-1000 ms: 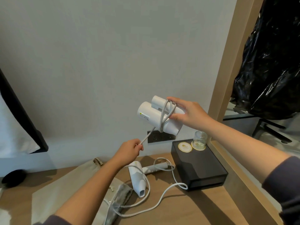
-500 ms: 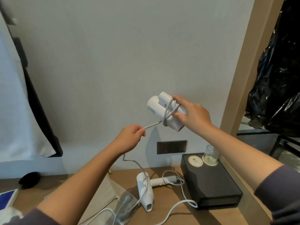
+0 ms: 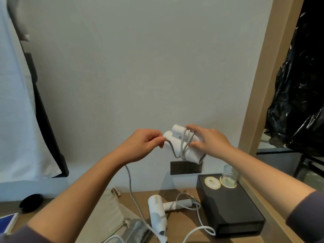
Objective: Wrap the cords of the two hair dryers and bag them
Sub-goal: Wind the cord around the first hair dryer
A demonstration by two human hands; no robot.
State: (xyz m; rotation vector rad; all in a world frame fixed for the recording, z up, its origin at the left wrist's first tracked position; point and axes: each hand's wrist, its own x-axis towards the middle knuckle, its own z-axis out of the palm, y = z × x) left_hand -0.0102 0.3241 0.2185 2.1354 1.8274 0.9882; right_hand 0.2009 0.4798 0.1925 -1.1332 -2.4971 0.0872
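Observation:
My right hand holds a folded white hair dryer up in front of the wall, with a few loops of its grey cord around the body. My left hand pinches that cord just left of the dryer; the rest hangs down to the desk. A second white hair dryer lies unfolded on the wooden desk below, its white cord loose beside it. A beige drawstring bag lies flat at the left of the desk.
A black box with two round coasters and an upturned glass stands at the right. A dark wall socket sits behind the held dryer. A wooden post rises at the right, with black plastic beyond it.
My left hand has come up and right along the cord until it is next to the held dryer, making a slack loop. The view has tilted up slightly.

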